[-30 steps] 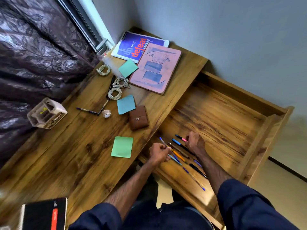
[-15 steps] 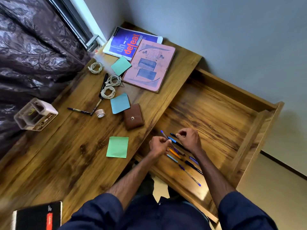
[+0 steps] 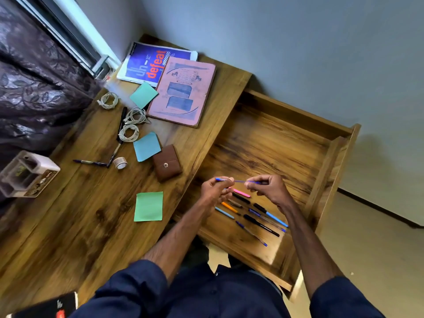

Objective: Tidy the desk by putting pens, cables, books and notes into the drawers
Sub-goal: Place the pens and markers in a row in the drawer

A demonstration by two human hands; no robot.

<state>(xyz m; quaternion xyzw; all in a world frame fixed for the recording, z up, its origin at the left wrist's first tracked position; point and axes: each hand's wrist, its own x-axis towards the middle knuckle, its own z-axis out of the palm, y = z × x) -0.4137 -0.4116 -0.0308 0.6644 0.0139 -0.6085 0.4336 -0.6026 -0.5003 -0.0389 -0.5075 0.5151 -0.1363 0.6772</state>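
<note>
On the shiny brown wood counter [image 3: 91, 226] lies a flat, square green note [image 3: 148, 206]. The left hand [image 3: 213, 191] and right hand [image 3: 269, 188] pinch a thin blue pen [image 3: 238, 181] above the wooden drawer [image 3: 296, 115], where skinny pens [image 3: 259, 223] lie.

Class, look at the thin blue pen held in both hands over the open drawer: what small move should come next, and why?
Probably lay the blue pen in the drawer beside the other pens: the left hand and right hand pinch its ends over that row, so a short lowering would finish the placement.
</note>
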